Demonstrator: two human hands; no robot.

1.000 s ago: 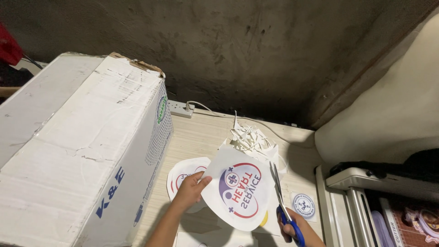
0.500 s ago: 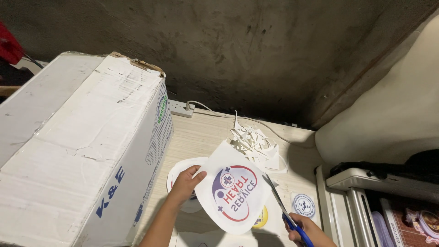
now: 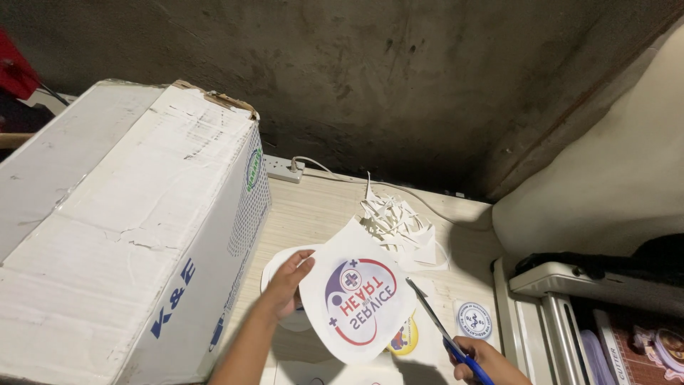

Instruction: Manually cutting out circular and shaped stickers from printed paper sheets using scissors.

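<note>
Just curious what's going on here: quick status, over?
Left hand holds printed sheet by its edge. Right hand grips blue-handled scissors, blades at the sheet's right edge. Paper scraps piled behind, clear of the cut.

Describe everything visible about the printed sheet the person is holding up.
The printed sheet looks like thin white paper, trimmed to a rough teardrop outline, bearing a round red, blue and purple emblem seen upside down. It is lifted and tilted above the table. The left hand grips its left edge; the scissors, held by the right hand, meet its right edge.
</note>
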